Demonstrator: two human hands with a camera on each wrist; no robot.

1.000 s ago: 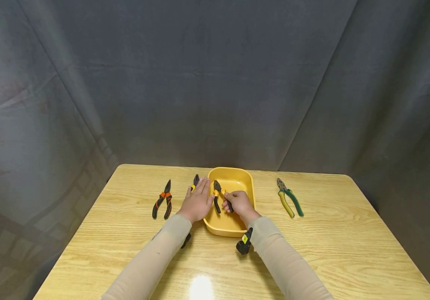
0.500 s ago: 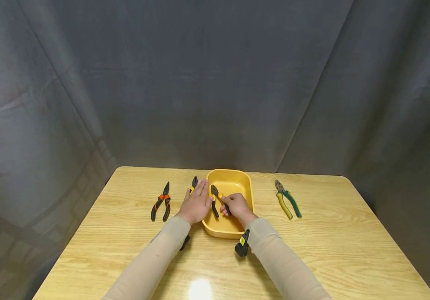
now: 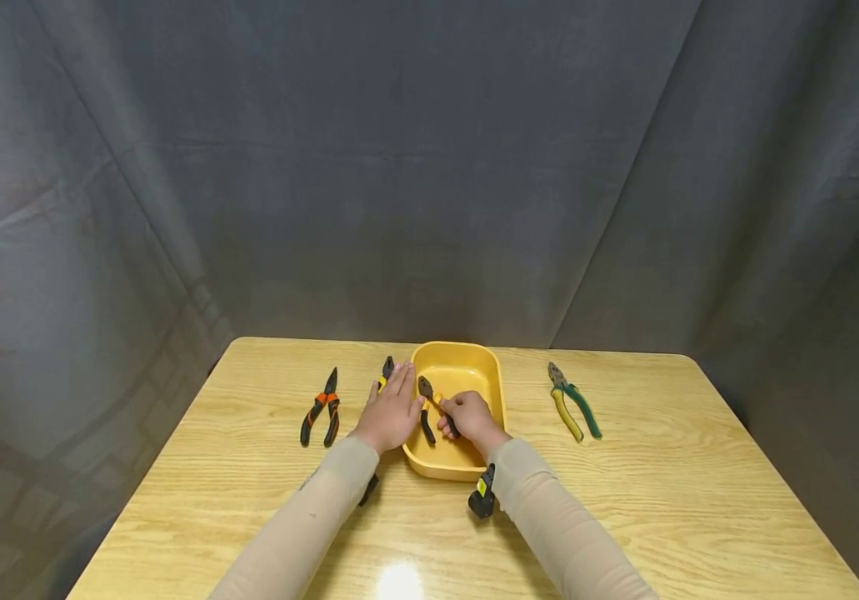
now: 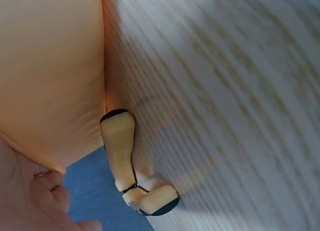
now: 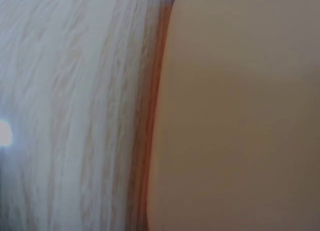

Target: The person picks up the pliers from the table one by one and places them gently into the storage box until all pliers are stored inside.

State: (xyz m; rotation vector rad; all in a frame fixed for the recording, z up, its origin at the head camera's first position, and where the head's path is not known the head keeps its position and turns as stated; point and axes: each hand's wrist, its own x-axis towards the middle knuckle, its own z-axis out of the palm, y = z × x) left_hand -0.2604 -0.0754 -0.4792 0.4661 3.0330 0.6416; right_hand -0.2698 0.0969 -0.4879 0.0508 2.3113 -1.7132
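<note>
My right hand (image 3: 472, 417) pinches one handle of a pair of pliers (image 3: 427, 427) inside a yellow tray (image 3: 447, 474). The pliers have black and yellow handles, spread apart, and their dark head points away from me. Across the tray's left rim lies my left hand (image 3: 390, 415), fingers extended. Beyond that hand, the head of a second pair of pliers (image 3: 387, 367) shows on the table, left of the tray; the left wrist view has its yellow handles (image 4: 119, 146) beside the tray wall (image 4: 50, 76). Only the tray's side (image 5: 240, 116) and table fill the right wrist view.
Orange-and-black pliers (image 3: 330, 398) lie on the left of the wooden table (image 3: 669, 483). Pliers with one yellow and one green handle (image 3: 577, 407) lie to the right of the tray. A grey curtain (image 3: 399, 183) hangs behind the table.
The right hand and its pliers have shifted slightly toward me within the tray. The left hand keeps its place on the rim. The whole head view has shifted slightly.
</note>
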